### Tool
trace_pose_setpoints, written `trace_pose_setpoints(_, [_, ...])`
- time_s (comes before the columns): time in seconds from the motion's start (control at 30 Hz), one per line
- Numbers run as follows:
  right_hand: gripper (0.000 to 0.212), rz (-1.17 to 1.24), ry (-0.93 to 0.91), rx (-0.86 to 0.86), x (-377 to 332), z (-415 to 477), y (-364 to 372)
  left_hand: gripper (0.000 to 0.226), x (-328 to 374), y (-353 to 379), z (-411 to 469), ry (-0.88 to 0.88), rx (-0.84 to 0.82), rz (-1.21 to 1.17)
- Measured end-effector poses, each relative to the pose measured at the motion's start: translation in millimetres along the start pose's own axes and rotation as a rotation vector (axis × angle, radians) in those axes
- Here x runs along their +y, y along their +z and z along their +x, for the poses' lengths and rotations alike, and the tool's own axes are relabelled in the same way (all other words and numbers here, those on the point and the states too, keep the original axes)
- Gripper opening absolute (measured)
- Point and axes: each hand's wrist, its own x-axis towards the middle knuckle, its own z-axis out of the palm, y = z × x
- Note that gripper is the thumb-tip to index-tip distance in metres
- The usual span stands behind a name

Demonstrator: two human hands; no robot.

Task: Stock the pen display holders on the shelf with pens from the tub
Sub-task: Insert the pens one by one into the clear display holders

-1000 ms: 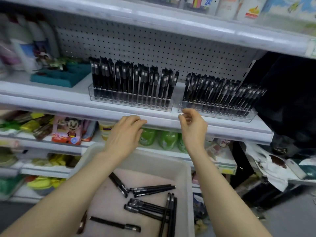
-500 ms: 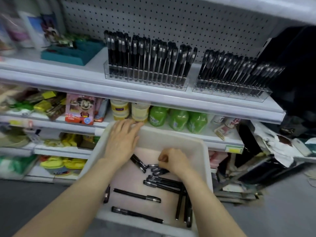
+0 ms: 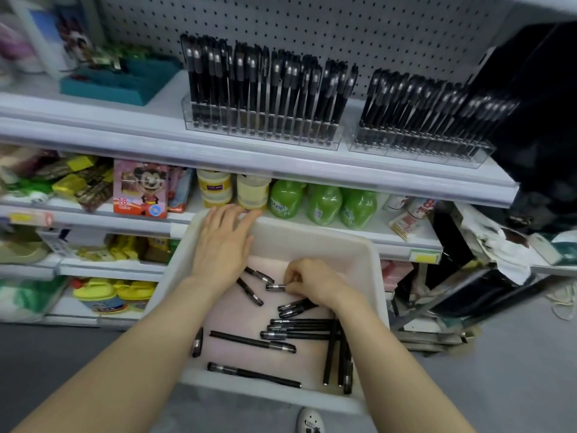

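A white tub (image 3: 315,242) stands below the shelf with several black pens (image 3: 253,340) loose on its pinkish floor. My right hand (image 3: 315,284) is down inside the tub, its fingers curled round a black pen (image 3: 275,287) whose silver-banded end sticks out to the left. My left hand (image 3: 223,242) lies flat with straight fingers over the tub's far left rim. On the white shelf (image 3: 218,151) above stand two clear pen display holders, the left holder (image 3: 262,126) and the right holder (image 3: 421,145), both packed with upright black pens.
A teal tray (image 3: 121,82) sits left of the holders. The shelf below holds green bottles (image 3: 324,203), yellow jars (image 3: 215,187) and a pink cartoon box (image 3: 140,189). Dark items hang at the right (image 3: 537,104). Grey floor lies below, with a shoe tip (image 3: 309,421).
Both hands dropped from the shelf edge to the tub. My right hand reached among the pens and curled round one; my left hand settled on the tub's rim. The view tilted downward.
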Motion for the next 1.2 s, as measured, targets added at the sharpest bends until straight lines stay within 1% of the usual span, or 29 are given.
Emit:
trace_pose_setpoints(0.2, [0.012, 0.277, -0.116, 0.163, -9.3, -5.3, -30.1, 0.057, 0.9, -6.7, 5.6, -0.018, -0.058, 0.015])
trace_pose_setpoints(0.3, [0.009, 0.423, -0.187, 0.247, -15.2, -11.1, -59.0, 0.061, 6.6, -15.7, 18.0, -0.072, -0.141, 0.018])
trace_pose_setpoints(0.37, [0.007, 0.515, -0.23, 0.32, -14.7, -14.9, -83.9, 0.056, 15.1, -22.6, 32.9, -0.105, -0.164, -0.001])
trace_pose_setpoints(0.47, [0.004, 0.581, -0.25, 0.467, -5.0, -15.5, -124.5, 0.042, 40.8, -34.6, 63.0, -0.069, -0.069, -0.066])
trace_pose_setpoints(0.6, [0.004, 0.614, -0.248, 0.704, 18.4, -13.2, -178.3, 0.034, 86.0, -44.2, 110.4, 0.077, 0.057, -0.087])
trace_pose_setpoints(0.73, [0.004, 0.581, -0.231, 0.968, 43.6, -11.9, -230.8, 0.046, 125.7, -42.4, 156.8, 0.147, 0.068, -0.038])
trace_pose_setpoints(0.83, [0.007, 0.583, -0.219, 1.109, 56.9, -3.7, -260.1, 0.056, 142.7, -35.3, 183.9, 0.207, 0.107, 0.05])
trace_pose_setpoints(0.93, [0.009, 0.58, -0.236, 1.159, 62.0, 8.0, -277.6, 0.059, 147.1, -23.2, 205.3, 0.204, 0.094, 0.133])
trace_pose_setpoints(1.1, [0.008, 0.521, -0.246, 1.163, 61.8, 33.5, -286.4, 0.061, 146.5, -7.8, 216.7, 0.183, 0.067, 0.194])
trace_pose_setpoints(1.2, [0.011, 0.492, -0.232, 1.138, 61.5, 47.1, -285.4, 0.062, 146.8, -6.1, 216.8, 0.172, 0.067, 0.193])
